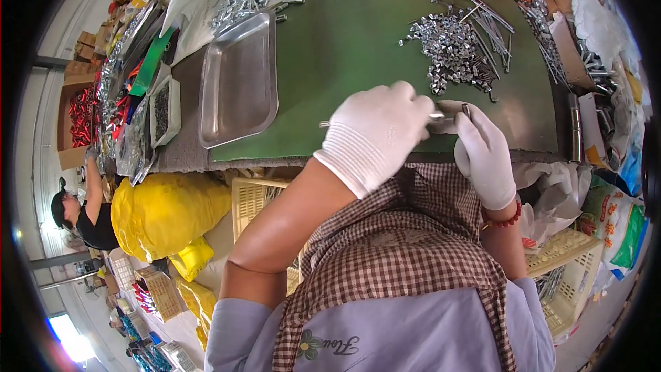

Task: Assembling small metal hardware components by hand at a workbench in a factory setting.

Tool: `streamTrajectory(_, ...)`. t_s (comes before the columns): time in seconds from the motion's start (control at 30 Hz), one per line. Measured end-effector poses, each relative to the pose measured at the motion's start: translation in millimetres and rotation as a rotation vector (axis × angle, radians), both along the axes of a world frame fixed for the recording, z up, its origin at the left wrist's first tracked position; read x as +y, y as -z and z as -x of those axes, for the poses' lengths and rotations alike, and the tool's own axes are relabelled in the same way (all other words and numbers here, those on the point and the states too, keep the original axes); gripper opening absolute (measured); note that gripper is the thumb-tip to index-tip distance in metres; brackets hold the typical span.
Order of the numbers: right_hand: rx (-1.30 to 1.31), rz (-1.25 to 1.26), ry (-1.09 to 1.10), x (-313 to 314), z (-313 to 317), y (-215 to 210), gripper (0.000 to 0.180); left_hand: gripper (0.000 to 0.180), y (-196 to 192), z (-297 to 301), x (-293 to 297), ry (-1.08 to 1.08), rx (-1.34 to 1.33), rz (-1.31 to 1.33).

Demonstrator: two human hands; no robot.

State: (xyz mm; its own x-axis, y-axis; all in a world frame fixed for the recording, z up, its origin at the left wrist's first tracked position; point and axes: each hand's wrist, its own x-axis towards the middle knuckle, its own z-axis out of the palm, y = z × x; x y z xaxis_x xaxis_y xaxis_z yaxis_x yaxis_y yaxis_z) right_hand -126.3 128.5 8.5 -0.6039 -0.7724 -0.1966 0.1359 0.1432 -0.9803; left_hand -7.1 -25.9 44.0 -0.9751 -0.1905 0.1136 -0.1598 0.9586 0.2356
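green mat | gloved left hand pinches thin silver rod

Bright, even daylight; strong fisheye bending at rims; edges perhaps slightly blurred.

Green-topped workbench fills twelve o'clock. Grey floor curves away at nine o'clock, with a cardboard box on it. Daylight glares through an opening at seven o'clock.
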Motion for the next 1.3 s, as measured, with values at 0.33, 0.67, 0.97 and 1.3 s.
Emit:
streamTrajectory(0.33, 0.149, -0.143, -0.077, 6, 6, 1, 0.020, 0.024, 1, -13, -6, 0.044, 0.022, -0.068)
streamTrajectory(0.67, 0.238, -0.043, -0.004, 3, 4, 1, 0.012, 0.048, -4, -16, -7, -0.026, 0.001, -0.155)
streamTrajectory(0.97, 0.285, 0.006, 0.007, 3, 3, 7, 0.011, 0.053, -3, -15, -7, -0.035, 0.007, -0.130)
streamTrajectory(1.3, 0.183, -0.049, 0.011, 5, 5, 1, 0.011, 0.038, 11, -12, -4, 0.023, 0.051, -0.153)
